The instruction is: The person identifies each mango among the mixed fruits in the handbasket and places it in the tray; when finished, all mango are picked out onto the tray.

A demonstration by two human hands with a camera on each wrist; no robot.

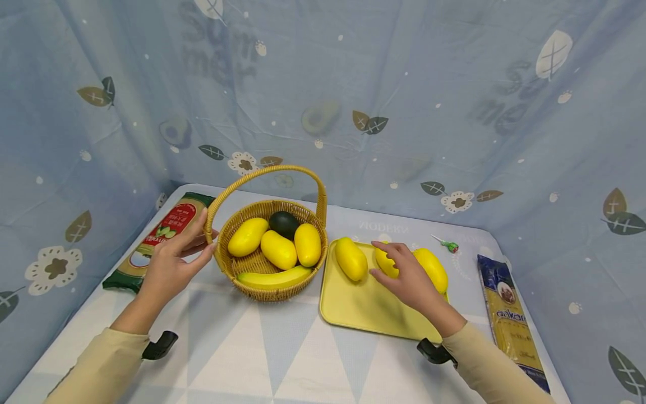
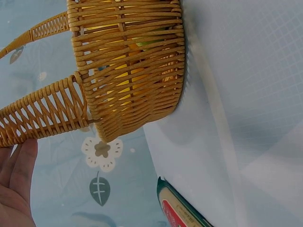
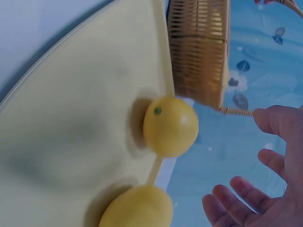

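A wicker basket (image 1: pixel 275 294) with a tall handle (image 1: pixel 272 168) stands left of centre. Inside lie yellow mangoes (image 1: pixel 279 250), a dark green avocado (image 1: pixel 284 225) and a banana (image 1: pixel 274 279). My left hand (image 1: pixel 174 262) pinches the handle's left side between thumb and fingers. Over the yellow tray (image 1: pixel 365 314) hovers my right hand (image 1: pixel 411 280), its fingers spread and holding nothing. One mango (image 1: pixel 351 259) lies at the tray's left. Another mango (image 1: pixel 386 261) is partly hidden by the right hand, and a third mango (image 1: pixel 432 270) sits right of it.
A green-and-brown packet (image 1: pixel 164 233) lies behind the left hand. At the far right is a blue-and-yellow pasta packet (image 1: pixel 512 320). A green-wrapped lollipop (image 1: pixel 448 245) lies behind the tray. Patterned cloth (image 1: pixel 323 84) hangs around the table's back and sides.
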